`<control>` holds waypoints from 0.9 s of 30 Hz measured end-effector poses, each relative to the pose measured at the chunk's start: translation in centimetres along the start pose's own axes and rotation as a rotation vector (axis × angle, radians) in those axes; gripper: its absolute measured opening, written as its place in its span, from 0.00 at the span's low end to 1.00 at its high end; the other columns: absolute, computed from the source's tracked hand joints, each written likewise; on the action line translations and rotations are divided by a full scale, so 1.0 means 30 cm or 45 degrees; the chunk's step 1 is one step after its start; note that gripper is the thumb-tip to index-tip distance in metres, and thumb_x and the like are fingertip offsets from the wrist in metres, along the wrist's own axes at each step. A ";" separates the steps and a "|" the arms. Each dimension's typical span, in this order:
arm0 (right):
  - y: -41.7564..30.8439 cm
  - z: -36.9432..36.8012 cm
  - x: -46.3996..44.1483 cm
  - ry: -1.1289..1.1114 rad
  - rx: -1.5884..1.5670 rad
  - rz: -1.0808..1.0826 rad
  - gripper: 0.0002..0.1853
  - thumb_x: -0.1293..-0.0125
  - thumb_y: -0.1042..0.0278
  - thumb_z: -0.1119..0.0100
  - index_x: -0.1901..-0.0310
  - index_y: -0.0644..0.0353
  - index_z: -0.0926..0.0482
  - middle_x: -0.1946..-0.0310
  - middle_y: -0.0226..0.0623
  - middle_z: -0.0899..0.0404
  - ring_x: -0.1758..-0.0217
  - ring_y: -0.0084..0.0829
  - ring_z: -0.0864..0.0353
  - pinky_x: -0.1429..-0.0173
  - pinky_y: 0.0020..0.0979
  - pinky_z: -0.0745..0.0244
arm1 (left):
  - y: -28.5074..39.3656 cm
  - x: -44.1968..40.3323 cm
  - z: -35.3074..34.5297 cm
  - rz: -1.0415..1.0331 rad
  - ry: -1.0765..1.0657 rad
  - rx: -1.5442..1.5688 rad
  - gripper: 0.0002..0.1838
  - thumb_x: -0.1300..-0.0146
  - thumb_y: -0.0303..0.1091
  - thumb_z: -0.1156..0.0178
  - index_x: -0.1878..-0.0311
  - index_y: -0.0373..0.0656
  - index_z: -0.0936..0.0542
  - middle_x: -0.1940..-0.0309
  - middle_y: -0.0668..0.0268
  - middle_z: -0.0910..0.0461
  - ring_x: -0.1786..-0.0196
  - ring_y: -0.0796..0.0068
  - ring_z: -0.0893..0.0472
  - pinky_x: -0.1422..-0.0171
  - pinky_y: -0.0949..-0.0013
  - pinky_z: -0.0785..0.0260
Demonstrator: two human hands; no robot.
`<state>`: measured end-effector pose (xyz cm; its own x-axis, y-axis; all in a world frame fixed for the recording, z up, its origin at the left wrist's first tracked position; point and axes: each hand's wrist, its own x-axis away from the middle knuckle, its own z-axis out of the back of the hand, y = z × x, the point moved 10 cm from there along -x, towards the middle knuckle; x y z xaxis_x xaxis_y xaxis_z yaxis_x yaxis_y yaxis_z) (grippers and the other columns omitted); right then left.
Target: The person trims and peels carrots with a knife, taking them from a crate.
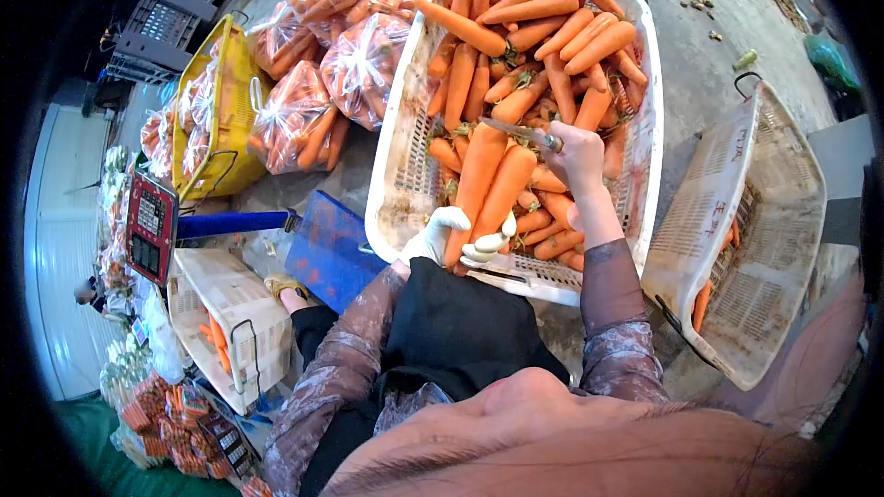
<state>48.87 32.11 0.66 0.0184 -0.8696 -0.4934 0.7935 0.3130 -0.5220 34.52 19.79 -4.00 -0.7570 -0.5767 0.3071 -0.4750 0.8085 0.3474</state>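
My left hand point(433, 237), in a white glove, is closed around the lower ends of large carrots point(479, 179), with its fingertips showing on their right side. At least two carrots lie side by side in that grip, tips toward me. My bare right hand point(576, 158) is wrapped around the handle of a knife point(517, 132). Its blade points left across the upper ends of the held carrots; whether it touches them I cannot tell. Beneath both hands stands a white plastic crate point(656, 138) heaped with loose carrots point(539, 9), some with green stem stubs.
Clear bags of carrots point(299, 120) stand left of the crate, beside a yellow crate point(241, 97). A scale with a blue platform point(333, 241) and a display point(152, 225) is at left. White crates holding few carrots stand at right point(773, 248) and lower left point(253, 294).
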 end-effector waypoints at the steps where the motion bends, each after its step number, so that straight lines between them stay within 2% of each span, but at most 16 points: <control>1: -0.013 -0.012 0.000 -0.086 -0.048 0.031 0.17 0.41 0.56 0.39 0.82 0.54 0.30 0.86 0.40 0.28 0.80 0.45 0.25 0.76 0.40 0.32 | 0.003 0.000 0.000 0.000 -0.001 -0.082 0.33 0.55 0.46 0.39 0.54 0.25 0.30 0.80 0.64 0.30 0.86 0.81 0.36 0.86 0.79 0.45; 3: -0.014 -0.007 -0.006 -0.145 -0.096 -0.004 0.17 0.42 0.58 0.38 0.82 0.55 0.30 0.86 0.40 0.29 0.81 0.45 0.26 0.77 0.40 0.33 | -0.021 -0.001 -0.008 0.068 -0.097 -0.051 0.33 0.56 0.44 0.39 0.52 0.25 0.30 0.75 0.59 0.27 0.82 0.78 0.33 0.82 0.78 0.42; 6: -0.051 0.007 -0.007 -0.220 -0.274 0.091 0.15 0.44 0.62 0.37 0.82 0.56 0.29 0.85 0.41 0.28 0.80 0.44 0.25 0.76 0.40 0.33 | -0.007 0.015 0.098 -0.105 0.279 -0.157 0.34 0.58 0.40 0.39 0.48 0.25 0.29 0.64 0.51 0.24 0.75 0.75 0.28 0.74 0.78 0.36; 10: -0.051 -0.019 0.005 -0.335 -0.279 0.117 0.14 0.44 0.62 0.37 0.82 0.57 0.27 0.84 0.42 0.27 0.78 0.45 0.24 0.74 0.41 0.31 | -0.023 0.008 0.060 0.016 0.168 -0.124 0.32 0.57 0.39 0.39 0.50 0.26 0.29 0.66 0.53 0.24 0.76 0.76 0.28 0.75 0.78 0.37; 11: -0.046 -0.031 0.009 -0.384 -0.265 0.080 0.12 0.45 0.63 0.38 0.81 0.58 0.26 0.83 0.43 0.26 0.76 0.46 0.23 0.72 0.42 0.30 | -0.020 0.017 0.065 0.011 0.280 -0.074 0.20 0.46 0.35 0.44 0.54 0.31 0.27 0.73 0.54 0.25 0.79 0.72 0.29 0.75 0.74 0.36; 13: -0.037 -0.046 0.009 -0.429 -0.252 0.047 0.11 0.45 0.63 0.39 0.80 0.58 0.25 0.82 0.44 0.25 0.74 0.47 0.22 0.69 0.44 0.28 | -0.010 0.030 0.099 0.001 0.391 -0.028 0.09 0.34 0.32 0.48 0.57 0.37 0.25 0.80 0.56 0.26 0.82 0.69 0.29 0.76 0.71 0.34; 15: 0.017 -0.141 0.045 -0.756 -0.132 -0.115 0.09 0.47 0.63 0.40 0.77 0.59 0.22 0.79 0.47 0.22 0.69 0.49 0.21 0.63 0.46 0.26 | -0.004 0.026 0.052 0.054 0.108 -0.298 0.30 0.52 0.36 0.42 0.45 0.31 0.29 0.56 0.54 0.23 0.62 0.72 0.21 0.59 0.78 0.27; 16: 0.079 -0.183 0.083 -0.913 -0.033 -0.355 0.10 0.48 0.62 0.40 0.74 0.61 0.20 0.74 0.49 0.19 0.65 0.49 0.19 0.57 0.45 0.25 | -0.015 0.037 0.065 0.058 0.143 -0.222 0.29 0.51 0.36 0.43 0.45 0.31 0.29 0.57 0.55 0.23 0.62 0.72 0.21 0.58 0.78 0.28; 17: 0.086 -0.198 0.087 -0.908 -0.035 -0.349 0.10 0.48 0.62 0.40 0.74 0.61 0.20 0.74 0.49 0.19 0.65 0.49 0.19 0.57 0.45 0.25 | -0.014 0.038 0.040 0.059 0.172 -0.156 0.27 0.50 0.36 0.43 0.46 0.32 0.28 0.58 0.56 0.23 0.61 0.72 0.21 0.57 0.79 0.29; 18: 0.103 -0.230 0.103 -1.025 0.034 -0.356 0.12 0.49 0.61 0.40 0.72 0.62 0.19 0.71 0.50 0.18 0.63 0.49 0.18 0.56 0.44 0.24 | -0.023 0.042 0.085 0.073 0.366 -0.198 0.25 0.53 0.38 0.43 0.55 0.28 0.27 0.77 0.62 0.28 0.78 0.76 0.31 0.74 0.78 0.37; 19: 0.133 -0.248 0.122 -1.137 0.112 -0.372 0.13 0.50 0.60 0.39 0.70 0.62 0.18 0.69 0.51 0.18 0.62 0.48 0.17 0.55 0.43 0.23 | -0.022 0.046 0.060 0.066 0.362 -0.214 0.24 0.54 0.37 0.42 0.55 0.28 0.27 0.77 0.62 0.29 0.78 0.75 0.31 0.72 0.78 0.36; 21: 0.195 -0.361 0.178 -1.188 0.084 -0.257 0.17 0.53 0.58 0.39 0.68 0.65 0.18 0.67 0.52 0.18 0.66 0.45 0.16 0.61 0.41 0.21 | 0.014 0.091 0.091 -0.083 0.776 -0.260 0.25 0.55 0.36 0.41 0.55 0.30 0.27 0.77 0.63 0.29 0.77 0.73 0.31 0.71 0.76 0.37; 23: 0.187 -0.375 0.216 -1.363 0.171 -0.242 0.14 0.54 0.62 0.39 0.68 0.63 0.17 0.68 0.48 0.17 0.67 0.42 0.16 0.63 0.39 0.22 | 0.009 0.100 0.090 -0.031 0.748 -0.246 0.23 0.56 0.35 0.39 0.57 0.31 0.25 0.73 0.58 0.24 0.73 0.69 0.26 0.67 0.73 0.32; 25: 0.219 -0.317 0.259 -1.058 0.566 -0.197 0.12 0.53 0.64 0.39 0.67 0.57 0.16 0.64 0.40 0.16 0.58 0.35 0.16 0.54 0.34 0.24 | 0.037 0.094 0.164 -0.003 0.378 -0.467 0.23 0.56 0.34 0.37 0.56 0.32 0.24 0.69 0.58 0.22 0.69 0.68 0.23 0.63 0.71 0.30; 26: 0.203 -0.321 0.321 -1.450 0.492 -0.204 0.12 0.49 0.62 0.42 0.65 0.57 0.16 0.63 0.37 0.16 0.55 0.35 0.16 0.51 0.32 0.24 | 0.057 0.107 0.240 0.012 0.215 -0.586 0.22 0.56 0.32 0.36 0.55 0.33 0.24 0.68 0.59 0.20 0.66 0.68 0.22 0.60 0.69 0.29; 27: 0.158 -0.278 0.263 -1.197 0.370 -0.216 0.15 0.48 0.62 0.40 0.62 0.61 0.16 0.62 0.49 0.17 0.55 0.42 0.17 0.53 0.35 0.23 | 0.104 0.122 0.283 0.006 0.112 -0.773 0.22 0.55 0.30 0.35 0.55 0.34 0.24 0.68 0.61 0.21 0.67 0.69 0.22 0.60 0.70 0.30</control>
<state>47.70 29.91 -11.49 0.2657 -0.8822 0.3888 0.9459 0.1606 -0.2819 26.45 21.19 -9.32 -0.7064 -0.6018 0.3726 -0.1116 0.6145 0.7810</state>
